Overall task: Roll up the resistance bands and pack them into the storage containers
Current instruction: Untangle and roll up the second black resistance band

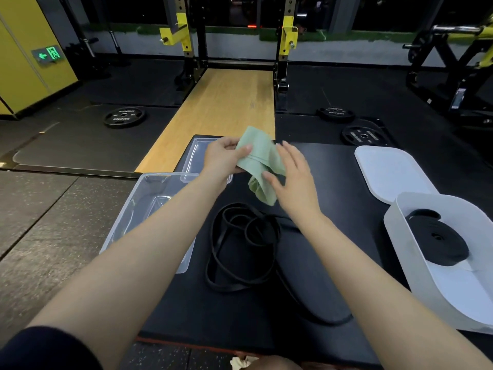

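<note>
My left hand [222, 157] grips a pale green flat resistance band [260, 162], folded over and held above the black mat. My right hand [293, 180] lies against the band's right side with fingers straight, the thumb touching its lower part. A loose black loop band [240, 247] lies tangled on the mat below my hands. A clear plastic container [149, 209] sits at the mat's left edge. On the right, a white container [416, 252] holds a rolled black band [440, 241].
A white lid [389, 172] lies behind the white container. A clear lid [197, 153] lies past my left hand. The black mat [333, 166] rests on a gym floor. Weight plates [124, 117], a squat rack [186, 49] and a wooden platform [224, 108] stand beyond.
</note>
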Tool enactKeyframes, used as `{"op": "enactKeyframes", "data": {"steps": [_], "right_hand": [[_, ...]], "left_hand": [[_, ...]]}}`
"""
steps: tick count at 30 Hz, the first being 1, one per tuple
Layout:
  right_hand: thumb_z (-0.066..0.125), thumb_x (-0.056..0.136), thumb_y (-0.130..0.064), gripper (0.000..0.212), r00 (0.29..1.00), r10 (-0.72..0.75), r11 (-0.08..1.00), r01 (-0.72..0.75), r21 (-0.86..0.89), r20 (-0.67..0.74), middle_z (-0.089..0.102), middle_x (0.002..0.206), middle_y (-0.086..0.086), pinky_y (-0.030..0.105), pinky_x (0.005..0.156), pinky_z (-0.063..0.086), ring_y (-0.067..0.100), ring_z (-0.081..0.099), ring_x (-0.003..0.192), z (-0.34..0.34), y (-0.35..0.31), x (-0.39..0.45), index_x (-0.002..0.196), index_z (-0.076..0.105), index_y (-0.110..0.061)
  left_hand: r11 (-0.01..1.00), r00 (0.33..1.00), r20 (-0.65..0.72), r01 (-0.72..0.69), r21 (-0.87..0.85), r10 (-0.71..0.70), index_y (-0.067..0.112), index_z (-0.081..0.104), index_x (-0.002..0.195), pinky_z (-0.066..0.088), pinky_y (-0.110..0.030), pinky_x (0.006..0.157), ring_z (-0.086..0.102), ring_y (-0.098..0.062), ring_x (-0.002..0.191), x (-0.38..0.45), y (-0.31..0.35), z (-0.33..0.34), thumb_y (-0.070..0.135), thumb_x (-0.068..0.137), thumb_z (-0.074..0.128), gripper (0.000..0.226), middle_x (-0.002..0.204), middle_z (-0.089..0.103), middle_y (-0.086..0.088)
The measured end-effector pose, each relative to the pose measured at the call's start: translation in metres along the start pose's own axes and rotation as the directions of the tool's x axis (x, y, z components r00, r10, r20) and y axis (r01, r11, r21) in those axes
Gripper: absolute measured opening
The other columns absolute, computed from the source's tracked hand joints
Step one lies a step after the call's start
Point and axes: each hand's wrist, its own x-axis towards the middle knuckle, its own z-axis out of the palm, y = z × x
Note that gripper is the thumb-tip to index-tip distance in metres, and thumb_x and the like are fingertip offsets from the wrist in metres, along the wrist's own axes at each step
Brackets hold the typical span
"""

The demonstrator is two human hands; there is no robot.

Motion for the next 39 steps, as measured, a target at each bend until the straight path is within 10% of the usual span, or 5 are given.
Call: {"op": "enactKeyframes", "data": {"steps": [8, 15, 22, 30, 39], "right_hand": [[0.027, 0.102, -0.041, 0.057, 0.804, 0.114, 0.963, 0.056, -0.265, 0.583, 0.008, 0.160, -0.003, 0.041, 0.118, 0.005, 0.017, 0.005, 0.147, 0.054, 0.021, -0.009, 0.152, 0.009, -0.021], [0.026, 0.101, -0.047, 0.057, 0.705, 0.149, 0.946, 0.102, -0.307, 0.693, 0.011, 0.159, -0.006, 0.044, 0.118, 0.007, 0.021, -0.001, 0.147, 0.070, 0.029, -0.018, 0.151, 0.015, -0.023], [0.053, 0.091, -0.048, 0.054, 0.884, 0.194, 0.954, -0.069, -0.291, 0.424, 0.044, 0.134, -0.003, 0.035, 0.092, 0.043, 0.018, 0.042, 0.125, 0.050, 0.029, -0.030, 0.135, 0.045, -0.018], [0.056, 0.092, -0.031, 0.022, 0.910, 0.266, 0.948, -0.189, -0.255, 0.317, 0.063, 0.108, -0.004, 0.031, 0.082, 0.047, 0.019, 0.057, 0.104, 0.022, 0.024, -0.047, 0.108, 0.068, -0.022], [0.070, 0.084, -0.008, 0.014, 0.861, 0.327, 0.679, -0.500, 0.537, 0.388, 0.065, 0.068, -0.001, 0.011, 0.059, 0.047, -0.001, 0.056, 0.048, -0.030, 0.001, -0.050, 0.080, 0.061, -0.018]], "left_hand": [[0.902, 0.984, -0.173, 0.107, 0.418, -0.036, 0.013, 0.053, 0.118, 0.049, -0.033, 0.078, 0.058, -0.023, 0.090, 0.031, -0.062, -0.017, 0.012, 0.088, 0.061, 0.031, 0.111, 0.061, -0.011], [0.036, 0.979, 0.202, -0.201, 0.979, -0.020, 0.023, 0.037, 0.137, 0.042, -0.033, 0.075, 0.057, -0.033, 0.100, 0.032, -0.076, -0.018, 0.001, 0.090, 0.048, 0.053, 0.119, 0.044, -0.014], [-0.244, 0.976, 0.214, -0.218, 0.945, -0.043, 0.016, 0.032, 0.141, 0.018, -0.039, 0.114, 0.019, -0.037, 0.139, 0.020, -0.082, -0.026, 0.005, 0.088, 0.050, 0.056, 0.150, 0.014, -0.025], [0.191, 0.930, 0.368, -0.364, 0.912, 0.012, 0.023, 0.048, 0.135, 0.034, -0.034, 0.102, 0.037, -0.021, 0.132, -0.019, -0.074, -0.020, 0.020, 0.097, 0.046, 0.038, 0.146, 0.035, -0.001], [0.670, 0.905, 0.398, -0.390, 0.632, 0.152, 0.016, 0.060, 0.121, 0.037, -0.010, 0.088, 0.058, -0.009, 0.111, -0.052, -0.057, -0.005, 0.015, 0.091, 0.059, 0.030, 0.118, 0.064, 0.002]]}}
